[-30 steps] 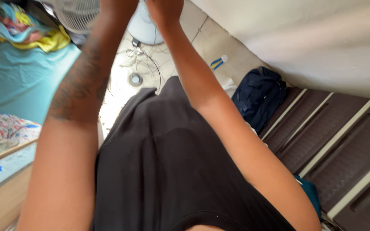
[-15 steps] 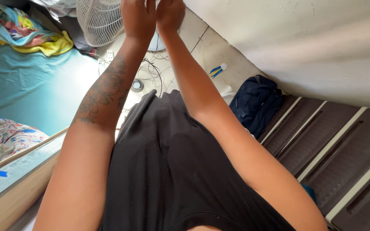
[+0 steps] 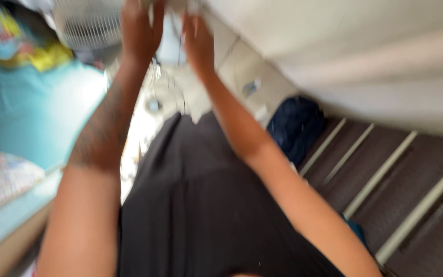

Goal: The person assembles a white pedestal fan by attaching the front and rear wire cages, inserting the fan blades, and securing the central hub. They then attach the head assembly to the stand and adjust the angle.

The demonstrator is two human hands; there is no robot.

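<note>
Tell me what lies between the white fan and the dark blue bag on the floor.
In the head view, both raised hands, left hand and right hand, cross that stretch. Beneath them is pale tiled floor with blurred cables between the fan and bag.

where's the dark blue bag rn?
Head view, right of centre: the dark blue bag lies on the floor below the pale wall, beside the right forearm.
</note>
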